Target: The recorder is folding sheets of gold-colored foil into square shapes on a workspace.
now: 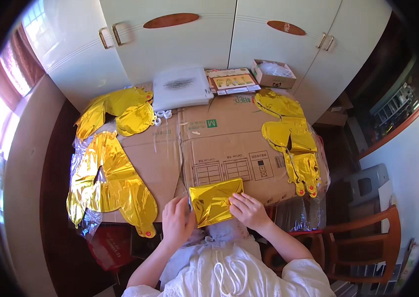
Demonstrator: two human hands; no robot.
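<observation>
A shiny gold foil balloon [212, 200], folded flat into a rectangle, lies at the near edge of the cardboard, close to my body. My right hand [250, 212] is on its right side, with fingers together and bent over the foil, gripping it there. Beside the left edge my left hand [177, 220] is raised with its fingers loosely bent and apart from each other. It seems to hold nothing; whether its thumb touches the foil I cannot tell.
Flat gold foil balloons lie at the far left [115, 109], near left [110, 183] and right [291, 138] of the cardboard [229, 133]. Along the back are clear plastic bags [180, 91], a printed box [232, 80] and an open carton [274, 74]. A wooden chair [363, 242] stands at right.
</observation>
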